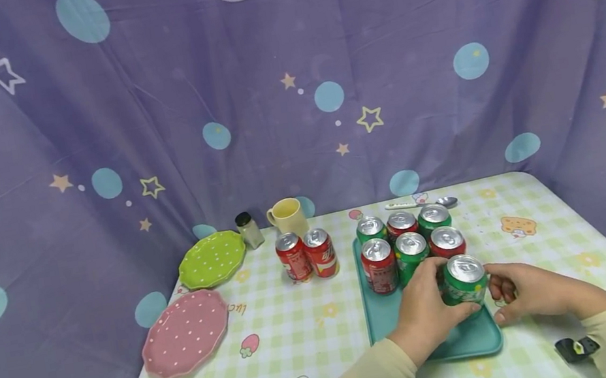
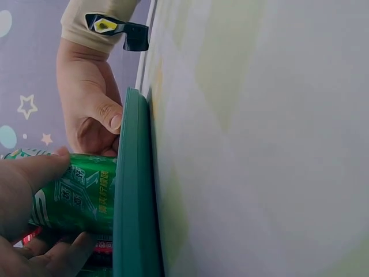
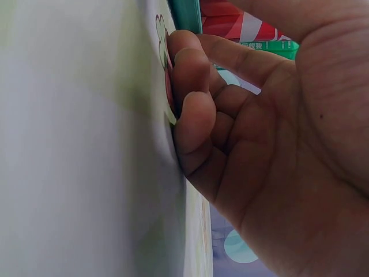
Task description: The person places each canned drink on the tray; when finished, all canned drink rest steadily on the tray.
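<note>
My left hand grips a green soda can at the front right of a teal tray. In the left wrist view, its thumb and fingers are around the green can, whose base is at the tray's rim. My right hand is at the tray's right edge, fingers loosely curled and holding nothing. Its index fingertip is beside the green can; whether it touches is unclear. Behind the held can, several red and green cans stand upright in rows, including a red can and a green can.
Two red cans stand left of the tray, before a yellow mug. A black-lidded shaker, a green dotted plate and a pink dotted plate are farther left. A spoon lies behind the tray on the checked tablecloth.
</note>
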A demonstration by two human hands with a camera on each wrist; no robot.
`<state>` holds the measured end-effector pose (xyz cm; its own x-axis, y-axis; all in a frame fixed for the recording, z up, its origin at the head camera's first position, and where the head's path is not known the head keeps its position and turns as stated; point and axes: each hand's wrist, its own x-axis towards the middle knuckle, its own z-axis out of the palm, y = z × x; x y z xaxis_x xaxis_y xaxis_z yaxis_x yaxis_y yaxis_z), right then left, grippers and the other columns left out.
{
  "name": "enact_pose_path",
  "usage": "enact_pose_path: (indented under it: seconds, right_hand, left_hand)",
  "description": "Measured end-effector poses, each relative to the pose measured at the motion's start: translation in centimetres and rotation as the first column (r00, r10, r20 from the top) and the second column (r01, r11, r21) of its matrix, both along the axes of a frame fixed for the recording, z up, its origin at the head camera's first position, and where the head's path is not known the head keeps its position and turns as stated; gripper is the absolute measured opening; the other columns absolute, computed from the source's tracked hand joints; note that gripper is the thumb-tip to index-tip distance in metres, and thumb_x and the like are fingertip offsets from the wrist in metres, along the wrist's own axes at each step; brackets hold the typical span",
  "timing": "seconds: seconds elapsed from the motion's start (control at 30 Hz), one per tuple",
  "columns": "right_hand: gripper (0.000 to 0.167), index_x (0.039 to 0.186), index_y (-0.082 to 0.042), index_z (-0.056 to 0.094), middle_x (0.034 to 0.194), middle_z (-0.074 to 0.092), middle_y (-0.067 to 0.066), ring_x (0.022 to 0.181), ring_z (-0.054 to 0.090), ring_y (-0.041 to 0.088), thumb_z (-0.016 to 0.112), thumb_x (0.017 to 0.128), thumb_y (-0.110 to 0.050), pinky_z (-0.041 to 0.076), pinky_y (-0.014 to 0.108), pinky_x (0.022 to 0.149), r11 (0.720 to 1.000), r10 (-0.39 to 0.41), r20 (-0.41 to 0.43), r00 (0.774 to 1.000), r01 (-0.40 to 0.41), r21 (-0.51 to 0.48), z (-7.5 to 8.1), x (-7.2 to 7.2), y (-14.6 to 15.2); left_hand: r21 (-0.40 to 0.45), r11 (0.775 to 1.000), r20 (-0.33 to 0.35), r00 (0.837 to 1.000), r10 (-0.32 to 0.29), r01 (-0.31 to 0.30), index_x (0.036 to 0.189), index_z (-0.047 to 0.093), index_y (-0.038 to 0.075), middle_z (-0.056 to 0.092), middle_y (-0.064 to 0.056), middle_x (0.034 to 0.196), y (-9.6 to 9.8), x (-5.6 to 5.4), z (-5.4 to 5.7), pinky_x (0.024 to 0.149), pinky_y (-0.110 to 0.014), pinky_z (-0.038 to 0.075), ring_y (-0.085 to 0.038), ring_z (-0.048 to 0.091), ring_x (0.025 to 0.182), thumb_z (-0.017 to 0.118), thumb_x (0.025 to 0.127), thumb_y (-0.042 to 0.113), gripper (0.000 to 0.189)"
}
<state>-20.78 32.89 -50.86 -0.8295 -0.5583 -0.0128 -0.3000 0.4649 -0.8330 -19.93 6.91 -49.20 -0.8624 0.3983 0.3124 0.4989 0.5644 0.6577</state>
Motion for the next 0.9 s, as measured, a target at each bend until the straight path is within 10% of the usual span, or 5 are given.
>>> enact_pose_path:
  seconds: [0.6,0.9]
  right_hand:
    - [0.049,0.114,-0.007,0.057,0.090,0.060,0.010,0.072,0.055,0.014,0.091,0.081,-0.020,0.048,0.031,0.058,1.000,0.008,0.006,1.000,-0.008,0.000,-0.1,0.0,0.0]
    - [0.050,0.109,-0.003,0.057,0.089,0.059,0.009,0.072,0.055,0.013,0.092,0.079,-0.021,0.048,0.030,0.058,1.000,0.004,0.008,1.000,-0.004,-0.005,-0.1,0.0,-0.1]
  left_hand:
    - [-0.007,1.000,-0.036,0.999,0.010,-0.010,0.140,0.049,0.023,0.057,0.013,0.128,-0.2,0.2,0.1,0.094,-0.016,0.050,-0.002,0.059,0.114,0.095,0.075,0.045,0.083]
    - [0.182,0.979,-0.074,0.994,-0.079,0.092,0.140,0.053,0.017,0.064,0.001,0.133,-4.2,-0.4,4.0,0.094,-0.019,0.054,-0.005,0.061,0.122,0.095,0.079,0.032,0.075]
